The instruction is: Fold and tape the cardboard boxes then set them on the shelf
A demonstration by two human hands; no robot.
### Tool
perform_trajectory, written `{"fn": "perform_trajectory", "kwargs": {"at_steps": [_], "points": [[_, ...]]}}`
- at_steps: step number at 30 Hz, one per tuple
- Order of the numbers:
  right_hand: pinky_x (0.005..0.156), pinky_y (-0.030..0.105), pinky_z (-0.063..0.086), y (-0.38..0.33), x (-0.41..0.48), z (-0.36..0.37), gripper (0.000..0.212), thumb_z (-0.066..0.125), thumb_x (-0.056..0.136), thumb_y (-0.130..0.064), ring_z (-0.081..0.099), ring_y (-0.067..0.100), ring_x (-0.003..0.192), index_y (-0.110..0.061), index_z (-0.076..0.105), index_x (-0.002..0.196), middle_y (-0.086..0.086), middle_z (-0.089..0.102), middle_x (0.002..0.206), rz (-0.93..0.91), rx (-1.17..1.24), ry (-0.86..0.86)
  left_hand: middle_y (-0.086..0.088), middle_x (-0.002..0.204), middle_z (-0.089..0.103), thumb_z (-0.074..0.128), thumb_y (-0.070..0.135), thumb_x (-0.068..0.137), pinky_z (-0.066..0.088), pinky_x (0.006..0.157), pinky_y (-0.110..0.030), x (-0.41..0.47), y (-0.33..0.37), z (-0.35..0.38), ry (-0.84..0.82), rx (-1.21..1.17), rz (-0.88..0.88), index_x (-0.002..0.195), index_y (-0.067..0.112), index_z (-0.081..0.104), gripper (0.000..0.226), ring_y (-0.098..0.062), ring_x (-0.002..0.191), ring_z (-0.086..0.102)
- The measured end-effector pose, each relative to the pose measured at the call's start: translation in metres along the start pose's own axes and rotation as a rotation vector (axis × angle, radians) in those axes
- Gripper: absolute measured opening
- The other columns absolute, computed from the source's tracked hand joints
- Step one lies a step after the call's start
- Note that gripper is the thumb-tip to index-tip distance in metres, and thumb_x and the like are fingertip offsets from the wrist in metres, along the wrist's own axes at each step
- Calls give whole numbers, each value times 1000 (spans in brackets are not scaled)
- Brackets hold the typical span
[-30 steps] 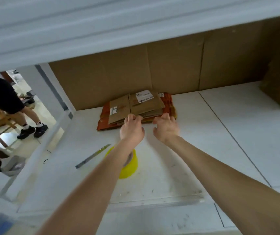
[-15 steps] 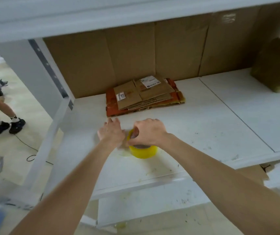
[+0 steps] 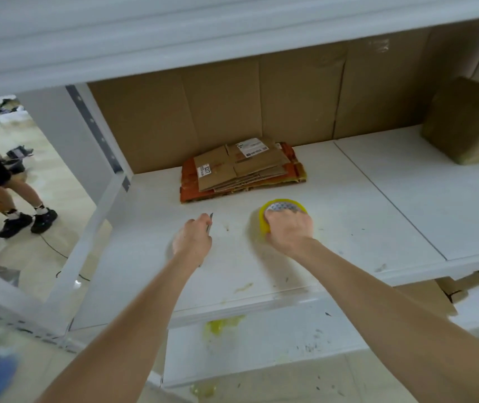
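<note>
Risk sits with my left hand [image 3: 192, 241], curled round a thin blade [image 3: 211, 219] whose tip pokes forward: a careless sweep could nick my right hand [image 3: 287, 228], which grips the tape roll [image 3: 281, 205]. Flattened boxes [image 3: 241, 170] lie unassembled beyond both, on the shelf [image 3: 363, 216].

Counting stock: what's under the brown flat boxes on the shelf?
An orange flattened carton lies under the brown flattened boxes, showing along their left and right edges. Its middle is covered.

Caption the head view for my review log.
Right hand grips the yellow tape roll, left hand holds a thin metal tool, flattened cardboard boxes stacked behind.
</note>
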State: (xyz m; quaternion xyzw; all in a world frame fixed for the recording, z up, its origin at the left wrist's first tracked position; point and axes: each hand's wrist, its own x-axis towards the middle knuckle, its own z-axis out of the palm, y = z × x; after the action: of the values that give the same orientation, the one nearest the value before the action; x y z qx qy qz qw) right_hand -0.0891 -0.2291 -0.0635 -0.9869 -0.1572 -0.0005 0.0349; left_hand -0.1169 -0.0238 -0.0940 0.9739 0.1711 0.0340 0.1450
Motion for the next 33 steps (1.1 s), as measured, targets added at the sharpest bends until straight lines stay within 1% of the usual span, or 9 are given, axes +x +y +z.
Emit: {"fn": "perform_trajectory", "kwargs": {"at_steps": [5,9,12,14,16,19,25,31,33], "points": [[104,35,34,73,0,-2,37,41,92,-15,52,24,124,-23,57,125,5,60,129,256,-69,36,-7,111,57,49,3,91,54,73,-36,8,24,13,6,-29,-3,112,17,65,30,-28,89,62],[110,44,26,93,8,-5,46,41,94,-12,32,33,135,-14,42,140,12,40,144,414,-100,-3,-12,111,55,48,3,91,54,82,-44,17,11,11,-4,92,-75,118,10,61,31,-32,96,61],[96,45,39,67,23,-15,45,48,89,-6,40,34,124,-16,46,133,14,43,133,265,-27,131,-11,112,49,46,5,90,54,78,-40,22,-6,4,-43,192,-194,123,12,53,34,-31,98,58],[87,40,44,41,35,-20,42,54,88,-12,49,29,118,-22,50,129,8,51,128,153,82,60,-11,119,42,47,7,89,50,75,-38,27,-8,-1,-46,246,-224,127,13,49,39,-30,106,52],[88,38,46,26,45,-16,38,55,90,-18,53,28,117,-25,52,128,5,54,127,175,180,-63,-11,124,40,51,9,88,48,76,-38,35,-2,-3,8,277,-145,128,14,48,41,-29,113,45],[93,44,46,35,50,-1,45,55,89,-15,43,32,126,-18,47,134,10,43,135,294,199,-166,-8,131,40,53,13,90,48,82,-39,52,17,-2,94,158,44,134,19,45,45,-26,120,42],[98,43,41,82,65,11,43,50,92,-18,36,33,128,-16,45,134,13,39,136,498,205,-55,-6,145,36,55,27,94,45,96,-41,96,62,7,116,68,226,145,19,30,57,-26,131,40],[91,37,49,68,97,13,43,57,91,-23,56,28,110,-17,52,133,8,53,123,296,700,184,-11,154,22,56,42,92,35,108,-49,149,66,12,49,121,199,149,21,17,73,-31,140,27],[78,31,50,58,112,10,42,58,89,-23,60,22,98,-15,53,130,7,59,117,298,905,216,-9,155,23,50,42,95,35,108,-49,157,57,13,-23,162,214,150,24,19,66,-32,139,29]]}}
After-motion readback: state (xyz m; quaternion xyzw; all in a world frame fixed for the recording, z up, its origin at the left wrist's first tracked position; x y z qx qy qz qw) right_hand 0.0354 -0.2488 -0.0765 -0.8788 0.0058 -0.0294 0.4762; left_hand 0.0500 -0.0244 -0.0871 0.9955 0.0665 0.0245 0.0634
